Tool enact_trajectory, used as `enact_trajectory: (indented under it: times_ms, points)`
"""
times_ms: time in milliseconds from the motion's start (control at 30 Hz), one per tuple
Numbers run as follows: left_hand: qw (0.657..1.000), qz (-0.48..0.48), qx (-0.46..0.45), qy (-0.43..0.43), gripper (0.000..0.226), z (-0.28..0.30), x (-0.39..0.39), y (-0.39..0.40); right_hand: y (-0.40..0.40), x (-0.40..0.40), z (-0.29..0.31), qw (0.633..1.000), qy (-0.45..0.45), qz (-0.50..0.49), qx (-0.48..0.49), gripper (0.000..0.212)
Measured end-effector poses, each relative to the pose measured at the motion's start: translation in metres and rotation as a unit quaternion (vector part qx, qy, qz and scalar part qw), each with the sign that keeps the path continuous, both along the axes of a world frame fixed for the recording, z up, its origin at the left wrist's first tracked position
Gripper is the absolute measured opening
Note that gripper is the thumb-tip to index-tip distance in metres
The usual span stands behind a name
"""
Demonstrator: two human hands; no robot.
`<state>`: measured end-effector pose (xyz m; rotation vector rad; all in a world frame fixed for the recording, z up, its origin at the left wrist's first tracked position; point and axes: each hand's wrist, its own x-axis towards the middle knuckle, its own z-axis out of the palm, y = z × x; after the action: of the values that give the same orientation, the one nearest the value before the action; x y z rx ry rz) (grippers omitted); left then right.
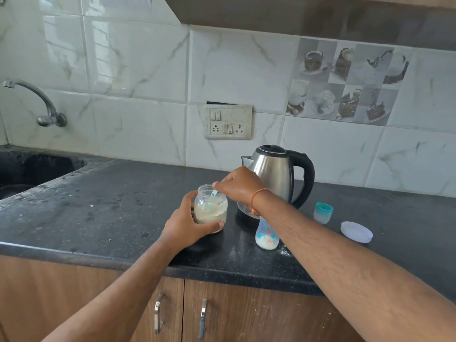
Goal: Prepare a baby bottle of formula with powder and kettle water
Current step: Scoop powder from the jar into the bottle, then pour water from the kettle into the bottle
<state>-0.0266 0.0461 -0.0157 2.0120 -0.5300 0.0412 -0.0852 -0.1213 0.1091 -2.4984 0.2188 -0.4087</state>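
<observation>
Left hand (187,224) wrapped around powder jar (210,206) on dark surface (111,206). Right hand (240,185) pinching teal scoop (213,193) dipped in powder. Baby bottle (266,234) upright at jar's 4 o'clock; kettle (274,174) at 2 o'clock.

Counter (123,206): jar (210,206) at centre, powder (209,213) in it, scoop (213,193) standing in the powder. Left hand (187,224) wraps the jar from 8 o'clock; right hand (240,185) over its mouth, pinching the scoop. Kettle (274,176) at 2 o'clock of the jar, against the wall. Bottle (266,234) at 4 o'clock of the jar, before the kettle, partly under the right forearm. Cap (323,213) at 3 o'clock of the bottle; lid (356,232) right of the cap, nearer the counter edge. Sink (37,169) far at 9 o'clock, tap (37,104) above it. Sockets (228,122) on the wall at 12 o'clock.
</observation>
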Motion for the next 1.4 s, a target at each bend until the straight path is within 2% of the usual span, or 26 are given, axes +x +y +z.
enact_trajectory:
  times_ms: [167,333,433,567,667,833,933,1000,1067,1133,1267,1333,1400]
  points:
    - [1.0,0.003,-0.004,0.003,0.126,0.0,0.001,-0.001,0.0,0.002,0.0,0.998,-0.02,-0.014,-0.054,0.032]
    - [1.0,0.008,-0.023,0.008,0.14,0.0,0.0,-0.001,-0.01,-0.011,0.005,0.996,-0.053,-0.014,-0.065,0.047]
    - [0.998,0.037,-0.042,-0.002,0.14,0.0,0.0,-0.001,-0.021,-0.024,0.007,0.995,-0.083,-0.022,-0.05,0.054]
    - [0.995,0.081,-0.061,-0.004,0.137,-0.003,0.002,0.0,-0.039,-0.044,0.006,0.992,-0.121,-0.035,0.004,0.045]
    - [0.993,0.088,-0.077,-0.014,0.138,-0.003,0.003,-0.001,-0.057,-0.062,0.002,0.986,-0.155,-0.057,0.035,0.046]
    - [0.979,0.162,-0.02,-0.125,0.127,0.003,-0.009,-0.001,-0.084,-0.097,-0.013,0.971,-0.21,-0.083,0.084,0.041]
    - [0.951,0.155,-0.046,-0.265,0.099,0.007,-0.037,-0.006,-0.1,-0.113,-0.028,0.96,-0.231,-0.102,0.119,0.043]
    - [0.938,0.112,-0.073,-0.319,0.082,0.007,-0.058,-0.015,-0.11,-0.118,-0.041,0.952,-0.244,-0.117,0.142,0.041]
    - [0.955,0.041,-0.105,-0.275,0.076,0.007,-0.079,-0.033,-0.116,-0.122,-0.055,0.944,-0.243,-0.136,0.18,0.035]
    - [0.973,-0.024,-0.109,-0.2,0.09,0.007,-0.1,-0.056,-0.119,-0.126,-0.068,0.933,-0.237,-0.144,0.23,0.029]
    - [0.992,-0.052,-0.08,-0.078,0.118,0.004,-0.106,-0.094,-0.121,-0.129,-0.092,0.921,-0.219,-0.154,0.284,0.027]
    - [0.995,-0.07,-0.052,-0.047,0.118,0.003,-0.1,-0.105,-0.128,-0.129,-0.102,0.914,-0.214,-0.164,0.304,0.029]
    - [0.997,-0.073,-0.018,-0.031,0.106,0.005,-0.097,-0.111,-0.134,-0.127,-0.106,0.905,-0.221,-0.166,0.323,0.032]
